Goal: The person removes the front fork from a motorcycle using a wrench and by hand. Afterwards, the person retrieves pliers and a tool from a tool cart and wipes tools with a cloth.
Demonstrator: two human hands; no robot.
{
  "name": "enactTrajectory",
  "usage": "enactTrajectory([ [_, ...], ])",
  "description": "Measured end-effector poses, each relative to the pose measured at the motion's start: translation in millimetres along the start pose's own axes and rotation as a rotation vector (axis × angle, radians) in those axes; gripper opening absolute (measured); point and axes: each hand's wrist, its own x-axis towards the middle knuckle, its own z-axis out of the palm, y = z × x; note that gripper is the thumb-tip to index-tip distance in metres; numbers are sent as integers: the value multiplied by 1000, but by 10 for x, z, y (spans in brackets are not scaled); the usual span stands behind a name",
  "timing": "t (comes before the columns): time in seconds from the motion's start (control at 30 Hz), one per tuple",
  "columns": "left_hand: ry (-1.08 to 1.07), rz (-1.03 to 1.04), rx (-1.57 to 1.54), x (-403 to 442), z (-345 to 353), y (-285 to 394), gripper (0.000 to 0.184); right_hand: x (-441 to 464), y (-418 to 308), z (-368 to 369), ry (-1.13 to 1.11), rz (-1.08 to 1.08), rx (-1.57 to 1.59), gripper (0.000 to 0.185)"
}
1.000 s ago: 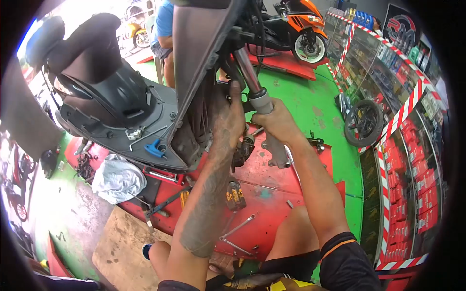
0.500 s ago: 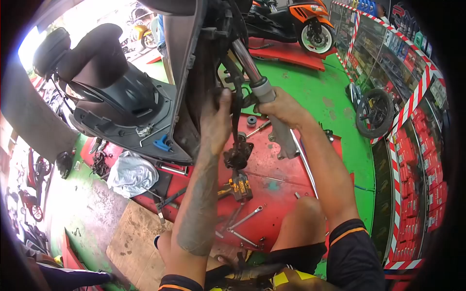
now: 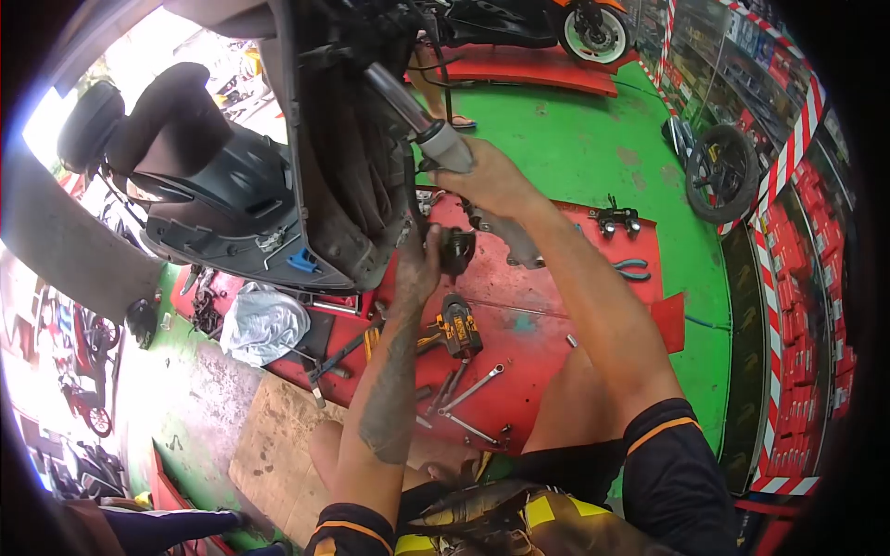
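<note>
My right hand [image 3: 487,176] is wrapped around the grey lower leg of a front fork [image 3: 447,146], below its shiny chrome tube. The fork slants down from the scooter's front, and its lower end shows behind my forearm. Lower and to the left, my left hand [image 3: 419,267] is closed at a black brake caliper [image 3: 456,250] that hangs on a dark hose. Its thumb points up along the caliper's side, while the other fingers are mostly hidden. The scooter's dark inner panel [image 3: 338,185] stands just left of both hands.
Beneath lies a red lift platform [image 3: 519,371] with a yellow-black impact wrench [image 3: 456,326], a wrench [image 3: 473,387], pliers [image 3: 632,270] and a silver cloth [image 3: 264,324]. A blue-handled hex key [image 3: 302,260] rests on the scooter's floorboard. A wheel [image 3: 721,174] leans by the display case at right.
My left hand has dropped from beside the fork to the caliper. My right hand keeps its hold while the fork shifts left in view. A person's leg and foot now show behind the fork.
</note>
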Motion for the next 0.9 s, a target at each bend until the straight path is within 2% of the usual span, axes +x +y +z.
enactTrajectory([
  [0.1, 52, -13, -102, -155, -114, 67, 36, -53, 125, -64, -49, -5, 44, 73],
  [0.2, 118, -383, -347, -334, -188, 325, 36, -126, 346, -26, -43, 46, 188, 81],
  [0.23, 160, -299, -437, -360, -75, 308, 39, -147, 293, -37, -38, 60, 280, 80],
  [0.33, 147, -291, -597, -426, 247, 368, 38, -181, 344, -78, -109, 177, 400, 75],
  [0.37, 136, -288, -741, -399, 350, 364, 39, -172, 402, -93, -146, 227, 408, 73],
  [0.47, 287, -246, -861, -324, 491, 538, 40, -225, 507, -52, -53, -48, 315, 71],
  [0.6, 437, -276, -931, -214, 467, 667, 41, -290, 484, -44, 3, -117, 261, 65],
  [0.67, 432, -294, -911, -194, 422, 676, 41, -306, 463, -3, 84, -161, 237, 66],
  [0.9, 410, -311, -919, -205, 458, 567, 41, -221, 692, 2, -12, 0, 242, 74],
])
